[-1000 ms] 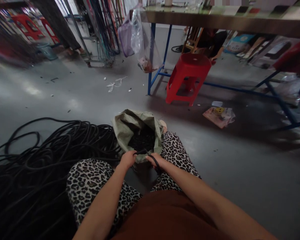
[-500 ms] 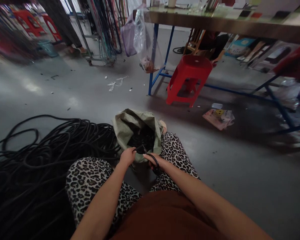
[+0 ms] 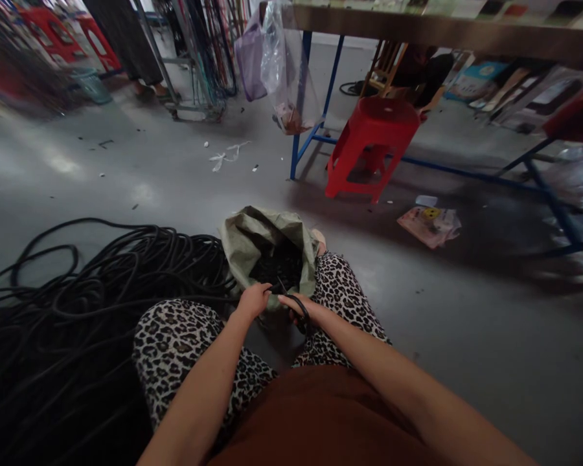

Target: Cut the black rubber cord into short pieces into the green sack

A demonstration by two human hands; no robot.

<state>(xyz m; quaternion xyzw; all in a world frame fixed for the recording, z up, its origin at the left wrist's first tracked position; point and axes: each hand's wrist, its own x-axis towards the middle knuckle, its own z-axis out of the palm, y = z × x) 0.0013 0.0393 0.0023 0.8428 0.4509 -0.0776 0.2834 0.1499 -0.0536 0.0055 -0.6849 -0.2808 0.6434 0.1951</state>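
Over the near rim of a green woven sack (image 3: pixel 238 249), my left hand (image 3: pixel 254 300) is closed on a black cord, which runs back to the left. My right hand (image 3: pixel 298 307) grips black-handled scissors (image 3: pixel 299 313) just to the right, their thin blades pointing up and left over the sack's mouth. Short black pieces (image 3: pixel 284 259) lie inside the sack. A large tangled heap of black cord (image 3: pixel 126 265) spreads over the floor at the left. Whether the blades touch the cord is too small to tell.
My knees in leopard-print trousers flank the sack. A red stool (image 3: pixel 381 142) stands by a blue-legged table (image 3: pixel 418 27). Plastic bags (image 3: pixel 282 65) hang at its corner; a pink packet (image 3: pixel 430 226) lies on the floor. A person's legs (image 3: pixel 126 45) show at upper left.
My left hand has shifted slightly right, nearer the scissors, with the cord. The scissors have moved a little in my right hand's grip. The camera view has tilted slightly.
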